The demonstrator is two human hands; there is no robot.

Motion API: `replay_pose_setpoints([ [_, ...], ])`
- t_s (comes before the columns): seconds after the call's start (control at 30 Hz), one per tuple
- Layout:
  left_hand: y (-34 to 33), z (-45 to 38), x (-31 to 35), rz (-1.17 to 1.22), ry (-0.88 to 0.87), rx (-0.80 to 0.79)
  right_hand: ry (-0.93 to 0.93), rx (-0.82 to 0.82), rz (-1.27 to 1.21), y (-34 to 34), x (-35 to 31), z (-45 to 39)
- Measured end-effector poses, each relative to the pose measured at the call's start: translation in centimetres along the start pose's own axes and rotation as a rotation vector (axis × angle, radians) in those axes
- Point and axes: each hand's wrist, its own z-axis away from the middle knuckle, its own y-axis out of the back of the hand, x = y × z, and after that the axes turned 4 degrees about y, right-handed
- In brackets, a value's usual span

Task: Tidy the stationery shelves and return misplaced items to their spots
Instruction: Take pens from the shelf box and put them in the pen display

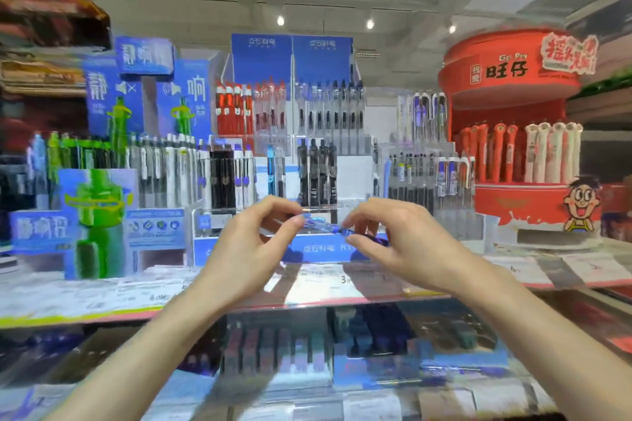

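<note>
Both hands raised at the shelf's front edge, centre. Left hand point(254, 243) pinches one end of a blue pen point(325, 225) between thumb and fingertips; right hand point(398, 239) pinches the other end, pen lying roughly level between them. Behind it stands the blue tiered pen display point(290, 58); the red display point(513, 85) sits toward the shelf's right end.

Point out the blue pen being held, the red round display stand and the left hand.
blue pen point(323, 225), head view, on its clear barrel between the hands.
red round display stand point(506, 72), head view, on its upper drum.
left hand point(254, 239), head view, on its back.
</note>
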Motion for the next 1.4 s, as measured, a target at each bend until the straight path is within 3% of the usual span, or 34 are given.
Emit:
replay_pose_setpoints([
  [0.33, 1.2, -0.4, 0.6, -0.154, -0.093, 0.034, -0.003, 0.029, 0.07, 1.1, 0.1, -0.7],
  [0.53, 1.1, -1.4, -1.8, -0.571, -0.278, 0.04, -0.144, 0.218, -0.1, 1.9, 0.9, -2.6],
  [0.67, -0.7, -1.9, -2.8, -0.69, -0.349, 0.027, -0.17, 0.298, -0.203, 1.6, 1.2, -4.3],
  [1.03, -2.1, -2.3, -3.3, -0.779, -0.384, 0.071, -0.227, 0.325, -0.206, 0.7, 1.7, -7.0],
  [1.4, -2.4, -2.3, -3.5, -0.777, -0.387, 0.086, -0.268, 0.235, -0.187, -0.1, 2.2, -7.4],
])
